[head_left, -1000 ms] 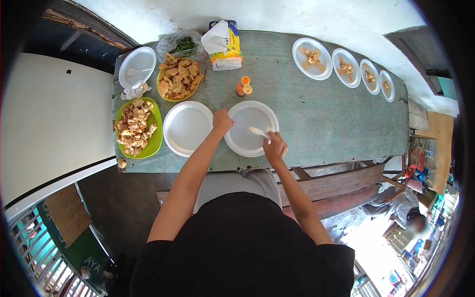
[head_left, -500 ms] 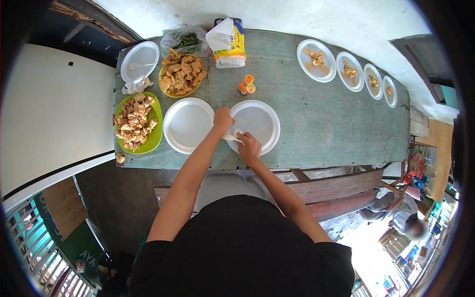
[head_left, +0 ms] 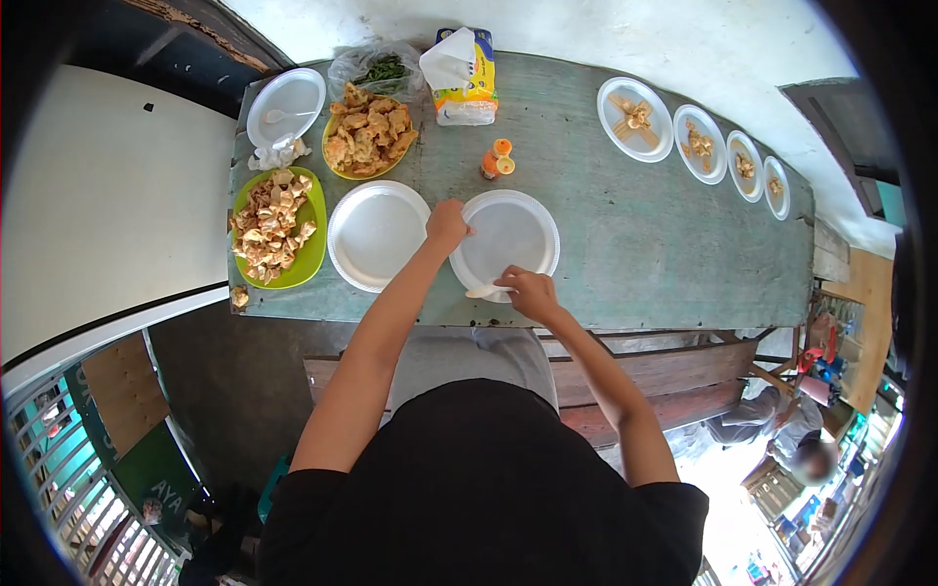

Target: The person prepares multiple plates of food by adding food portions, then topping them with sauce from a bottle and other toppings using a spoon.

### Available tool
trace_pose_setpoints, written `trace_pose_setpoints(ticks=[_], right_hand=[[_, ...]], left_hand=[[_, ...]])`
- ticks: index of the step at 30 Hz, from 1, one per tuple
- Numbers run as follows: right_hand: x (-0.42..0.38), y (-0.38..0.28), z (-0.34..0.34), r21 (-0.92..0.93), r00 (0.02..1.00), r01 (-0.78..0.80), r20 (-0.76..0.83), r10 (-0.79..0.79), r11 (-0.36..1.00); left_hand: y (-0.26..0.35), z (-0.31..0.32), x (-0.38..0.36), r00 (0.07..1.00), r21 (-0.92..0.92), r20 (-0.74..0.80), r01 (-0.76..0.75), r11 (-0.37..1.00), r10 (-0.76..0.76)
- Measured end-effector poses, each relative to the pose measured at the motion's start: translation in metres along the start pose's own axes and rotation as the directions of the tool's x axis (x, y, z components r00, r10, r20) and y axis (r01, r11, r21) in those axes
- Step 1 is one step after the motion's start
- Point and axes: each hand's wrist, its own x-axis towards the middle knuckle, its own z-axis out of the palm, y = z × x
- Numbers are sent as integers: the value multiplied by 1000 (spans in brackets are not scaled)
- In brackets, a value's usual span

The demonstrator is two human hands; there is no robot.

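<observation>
Two white plates lie side by side at the near edge of the table, a left plate and a right plate. My left hand is closed at the left rim of the right plate, its fingertips reaching over the edge. At that plate's near rim, my right hand pinches a small, elongated white item, whose kind I cannot make out. Both plates have bare surfaces. Just beyond them stands a small orange bottle with an open cap.
Left are a green plate of pale folded pieces, a yellow plate of fried pieces, a white plate with a spoon, and greens in a bag. A tissue pack stands behind. Several filled plates line the far right.
My right hand has moved right and nearer to me along the plate, carrying the white item away from my left hand. My left hand stays at the plate's rim. The view has shifted slightly.
</observation>
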Motion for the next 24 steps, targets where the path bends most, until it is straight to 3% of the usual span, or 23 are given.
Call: trace_pose_setpoints(ticks=[4,6,7,9,10,12,15,16,18,19,21,24], right_hand=[[-3,25,-20,-135,1000,-4,1,4,991],[6,32,-35,-152,965,-213,-190,183,965],[15,33,-39,-155,965,-212,-192,181,965],[31,31,-37,10,836,-319,-468,286,948],[36,30,-27,7,835,-319,-470,285,948],[49,18,-4,94,740,-407,-549,388,908],[38,3,31,68,852,-216,-474,222,974],[27,-7,34,68,851,-219,-474,225,973],[14,-20,37,-45,961,-51,-275,37,998],[17,-18,34,-48,960,-45,-277,30,998],[24,-12,26,-212,951,133,-248,-184,968],[51,3,13,-301,915,244,-242,-322,922]], left_hand=[[6,-3,-9,999,-8,-24,44,999,-44],[7,-3,-9,998,-11,-32,52,999,-53],[6,-3,-8,999,8,-33,44,999,-44],[5,-2,-8,999,25,-32,33,999,-32],[5,-2,-7,998,8,-19,52,999,-52],[5,-2,-7,997,-9,-10,70,997,-70],[0,3,-4,997,-10,-64,35,999,-36],[-2,4,-4,998,-19,-57,19,1000,-20],[-3,2,-3,998,-26,-57,-1,1000,-1],[-1,1,-3,998,-18,-58,16,1000,-17],[2,0,-7,997,-9,-63,33,999,-33],[4,-2,-8,996,-21,-72,48,999,-49]])
